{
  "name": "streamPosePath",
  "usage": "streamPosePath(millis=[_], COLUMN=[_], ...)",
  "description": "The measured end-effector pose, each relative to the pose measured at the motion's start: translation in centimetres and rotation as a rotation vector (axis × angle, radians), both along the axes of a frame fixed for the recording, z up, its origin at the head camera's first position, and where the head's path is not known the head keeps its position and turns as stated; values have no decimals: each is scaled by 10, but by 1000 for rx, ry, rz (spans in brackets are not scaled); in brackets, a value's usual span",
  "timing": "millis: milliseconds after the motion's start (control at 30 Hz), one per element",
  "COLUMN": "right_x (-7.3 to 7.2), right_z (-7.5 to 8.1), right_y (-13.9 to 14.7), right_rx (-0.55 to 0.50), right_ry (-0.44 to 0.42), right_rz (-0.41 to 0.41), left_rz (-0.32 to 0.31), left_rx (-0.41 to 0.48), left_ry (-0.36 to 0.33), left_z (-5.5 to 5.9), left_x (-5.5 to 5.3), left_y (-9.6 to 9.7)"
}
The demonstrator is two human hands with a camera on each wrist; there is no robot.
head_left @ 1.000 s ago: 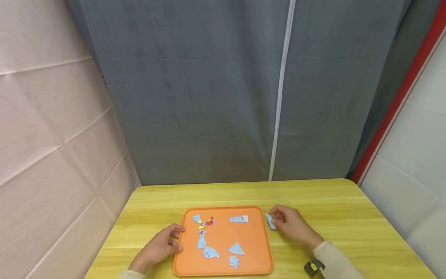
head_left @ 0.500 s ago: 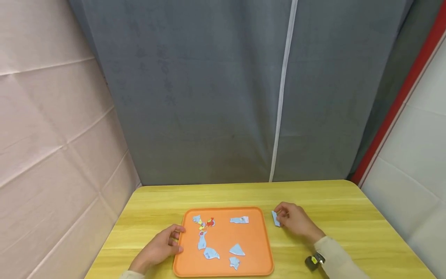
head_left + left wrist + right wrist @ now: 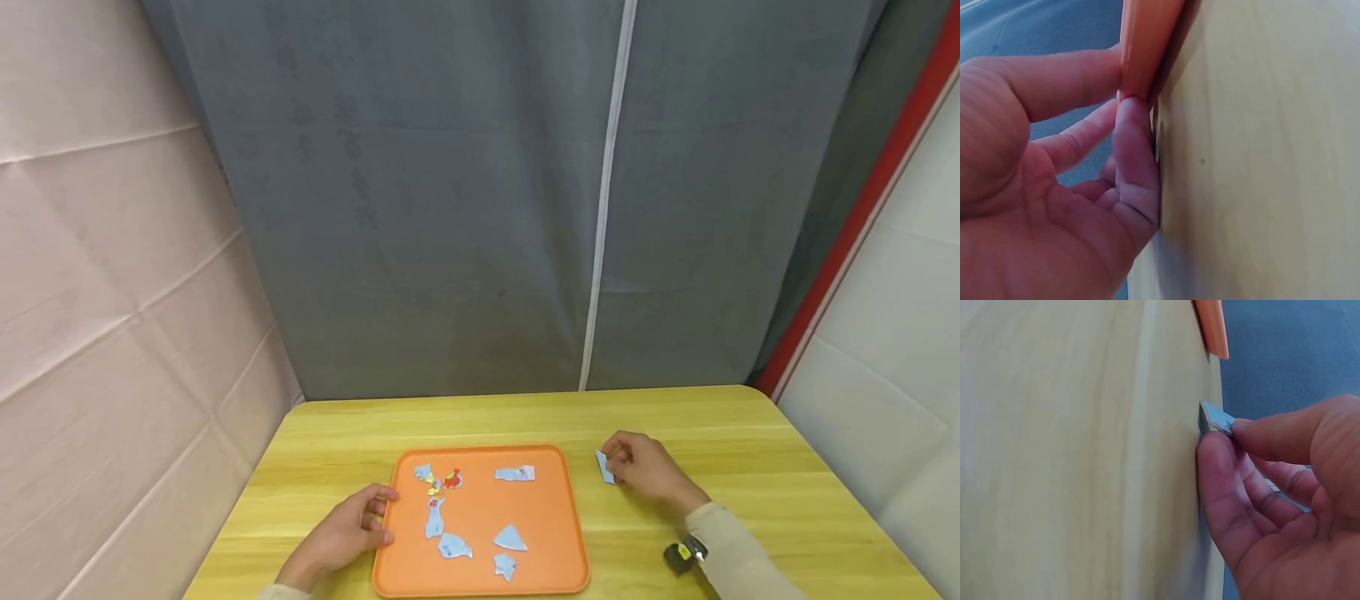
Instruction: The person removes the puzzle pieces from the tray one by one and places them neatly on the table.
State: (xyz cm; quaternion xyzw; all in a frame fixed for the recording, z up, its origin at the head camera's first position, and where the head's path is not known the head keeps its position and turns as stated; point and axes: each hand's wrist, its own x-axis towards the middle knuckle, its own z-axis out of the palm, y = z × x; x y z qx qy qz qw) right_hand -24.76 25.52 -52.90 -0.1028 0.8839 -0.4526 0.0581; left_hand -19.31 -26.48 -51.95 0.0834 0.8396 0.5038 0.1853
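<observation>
Head alone: pieces point(image 3: 454, 546) on tray point(image 3: 543, 521) | left hand point(image 3: 347, 525) grips rim point(image 3: 1140, 56) | right hand point(image 3: 651, 472) pinches blue piece point(image 3: 1217, 418)

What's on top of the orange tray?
Flat, light-blue pieces lie on the orange tray, some showing red or yellow. Whatever is under those pieces is covered, so I can't tell.

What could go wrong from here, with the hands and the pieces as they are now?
The right hand pinches the small piece near one edge, so it might slip and drop on the table, outside the tray.

The left hand grips the tray's left rim; a tug there could perhaps shift the flat tray pieces, which look loose.
</observation>
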Motion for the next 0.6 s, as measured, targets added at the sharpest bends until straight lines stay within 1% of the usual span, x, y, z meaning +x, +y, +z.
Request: streamPosePath(millis=[133, 333, 600], right_x=[0, -1, -2], right_z=[-2, -4, -7], right_y=[1, 0, 1], right_rx=[1, 30, 14], right_ry=[-9, 20, 10], right_rz=[-2, 0, -14], left_rz=[2, -1, 6], left_rx=[0, 2, -4], left_ry=[-1, 3, 6], left_z=[0, -1, -3], left_x=[0, 1, 1], left_y=[0, 0, -2])
